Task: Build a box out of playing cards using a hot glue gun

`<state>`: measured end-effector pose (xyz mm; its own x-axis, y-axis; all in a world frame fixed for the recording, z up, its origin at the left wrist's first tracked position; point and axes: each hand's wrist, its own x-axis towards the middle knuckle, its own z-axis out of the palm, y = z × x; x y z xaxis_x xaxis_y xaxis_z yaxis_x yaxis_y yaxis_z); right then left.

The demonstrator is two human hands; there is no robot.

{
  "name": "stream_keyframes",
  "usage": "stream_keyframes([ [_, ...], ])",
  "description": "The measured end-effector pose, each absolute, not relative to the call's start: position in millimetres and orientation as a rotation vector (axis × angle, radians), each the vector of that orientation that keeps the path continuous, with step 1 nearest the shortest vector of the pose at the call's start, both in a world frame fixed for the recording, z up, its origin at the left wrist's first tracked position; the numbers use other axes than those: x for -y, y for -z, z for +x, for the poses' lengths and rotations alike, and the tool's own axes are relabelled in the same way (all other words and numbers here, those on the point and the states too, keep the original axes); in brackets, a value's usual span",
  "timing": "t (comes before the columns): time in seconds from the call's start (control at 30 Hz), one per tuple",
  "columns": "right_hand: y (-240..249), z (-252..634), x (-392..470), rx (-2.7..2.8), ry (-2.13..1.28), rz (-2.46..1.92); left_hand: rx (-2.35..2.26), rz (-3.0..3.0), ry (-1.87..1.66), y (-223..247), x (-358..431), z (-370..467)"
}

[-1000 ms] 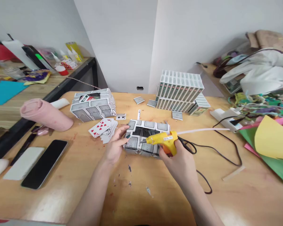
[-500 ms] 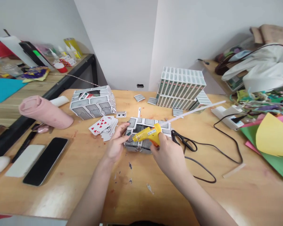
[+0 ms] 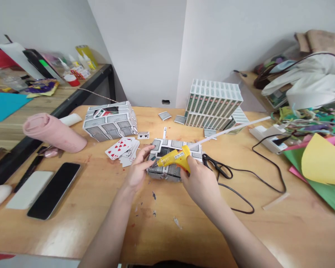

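A yellow hot glue gun [image 3: 175,158] is in my right hand [image 3: 202,182], its fingers wrapped round the handle. A long translucent glue stick [image 3: 234,128] juts from its back end toward the upper right. The nozzle points left, over the front top edge of a box covered in playing cards [image 3: 159,172]. My left hand [image 3: 138,169] grips that box at its left end, thumb on top. There is a dark opening in the box's top, partly behind the glue gun. Whether the nozzle touches the cards I cannot tell.
Loose playing cards [image 3: 120,149] and a second card-covered box [image 3: 108,121] lie left. Black scissors [image 3: 217,165] and a black cord [image 3: 268,169] lie right, by a white power strip [image 3: 268,139]. Stacked card packs [image 3: 213,100] stand behind. A phone [image 3: 54,191] rests front left.
The glue gun has shifted very slightly, with the rear of its glue stick a little farther right and higher. My left hand still grips the box.
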<state>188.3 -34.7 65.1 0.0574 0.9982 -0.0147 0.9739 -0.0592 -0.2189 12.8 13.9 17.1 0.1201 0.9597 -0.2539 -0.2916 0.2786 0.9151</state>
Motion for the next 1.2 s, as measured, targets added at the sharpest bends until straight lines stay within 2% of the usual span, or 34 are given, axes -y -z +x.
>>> stream_keyframes([
  [0.17, -56, 190, 37, 1.961, -0.101, -2.09, -1.136, 1.175, -1.102, -25, -16, 8],
  [0.27, -51, 191, 38, 1.93, -0.018, -2.033, -1.193, 1.592, -1.101, -54, -24, 12],
  [0.43, -42, 193, 39, 1.926, 0.154, -1.953, -0.955, 1.867, -0.79, -112, -58, 55],
  [0.7, -39, 192, 41, 1.863, 0.354, -1.861, -0.621, 1.84, -0.37, -131, -89, 140],
  [1.2, -59, 196, 50, 1.715, 0.208, -1.874, -0.561, 1.628, -0.442, -153, -54, 137],
])
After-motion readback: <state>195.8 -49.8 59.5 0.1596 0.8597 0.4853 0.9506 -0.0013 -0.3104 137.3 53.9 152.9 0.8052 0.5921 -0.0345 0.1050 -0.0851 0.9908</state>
